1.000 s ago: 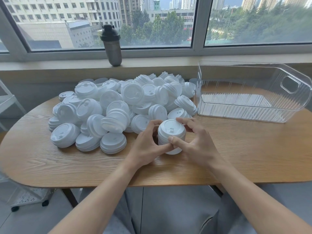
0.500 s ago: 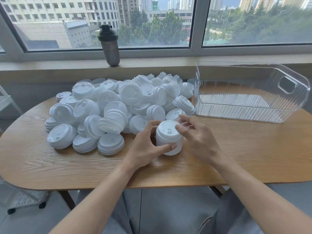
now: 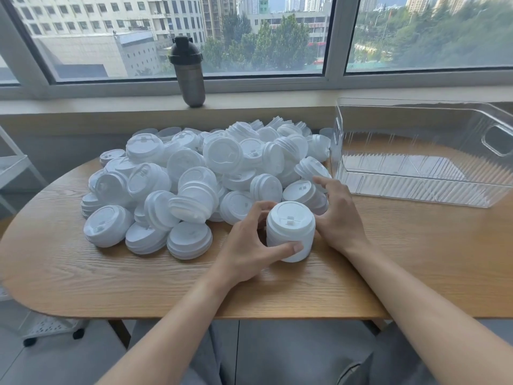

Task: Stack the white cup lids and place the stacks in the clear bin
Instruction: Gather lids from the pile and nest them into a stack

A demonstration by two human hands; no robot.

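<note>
A tall stack of white lids stands upright on the wooden table, near its front edge. My left hand wraps around the stack's left side, thumb across its front. My right hand lies just right of the stack, fingers spread and reaching onto a small lid stack at the edge of the big pile of loose white lids. The clear bin sits at the right rear with nothing inside it.
A dark shaker bottle stands on the window sill behind the pile. A white wheeled rack is left of the table. Bare tabletop lies in front of the bin and along the near edge.
My right hand has let go of the held stack and moved back and right toward the pile. My left hand keeps its grip on the stack.
</note>
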